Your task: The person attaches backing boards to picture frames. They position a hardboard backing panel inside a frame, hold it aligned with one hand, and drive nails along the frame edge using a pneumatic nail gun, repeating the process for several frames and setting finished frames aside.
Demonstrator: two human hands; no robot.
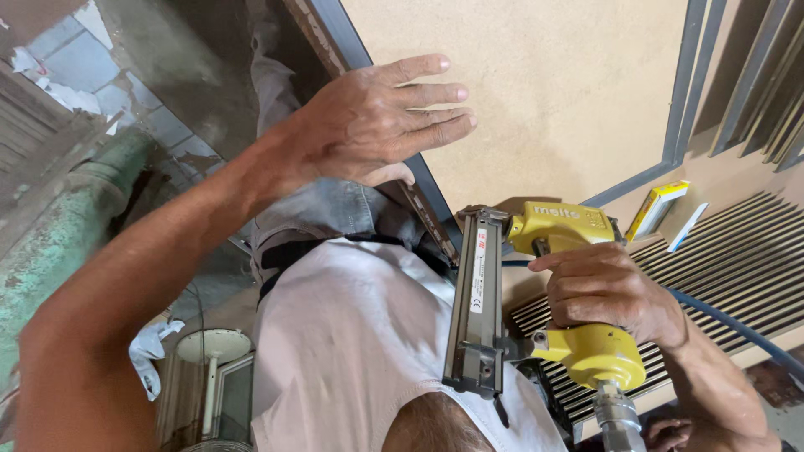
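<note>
My right hand [607, 289] is closed around the grip of a yellow pneumatic nail gun [565, 224]. Its long grey magazine [476, 310] runs back toward my body, and its nose sits at the near edge of a tan board [553, 92]. My left hand [377, 121] is flat with fingers stretched out over the board's left edge, where a dark grey strip [427, 188] runs along it. It holds nothing. A blue air hose [729, 322] leads off from the tool's base to the right.
A slatted grey-and-tan panel [737, 259] lies under my right hand, with a small yellow box [657, 209] on it. More grey strips [678, 100] frame the board's right side. A green machine body [59, 234] and a tiled floor [84, 67] are at the left.
</note>
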